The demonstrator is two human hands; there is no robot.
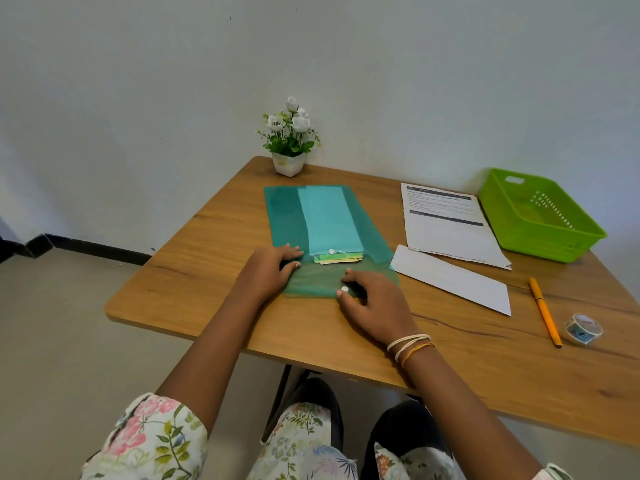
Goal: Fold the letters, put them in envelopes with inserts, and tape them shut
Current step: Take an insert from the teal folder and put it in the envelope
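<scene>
Right now you are opening the green snap folder (313, 220) mid-table, left hand (270, 270) flat on it, right hand (372, 299) fingering its flap; next, pull out the inserts (337, 258).

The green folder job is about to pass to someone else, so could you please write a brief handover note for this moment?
Left hand: fingers flat on the green folder, near its opened flap. Right hand: fingers resting on the flap by its snap button. Neither grips anything.
Inside the folder: a light blue sheet and small coloured inserts.
Printed letters lie unfolded right of the folder, a white envelope before them, then the pencil and tape roll. Green basket at the far right.
Done: folder opened. Left: folding, stuffing, taping.
</scene>
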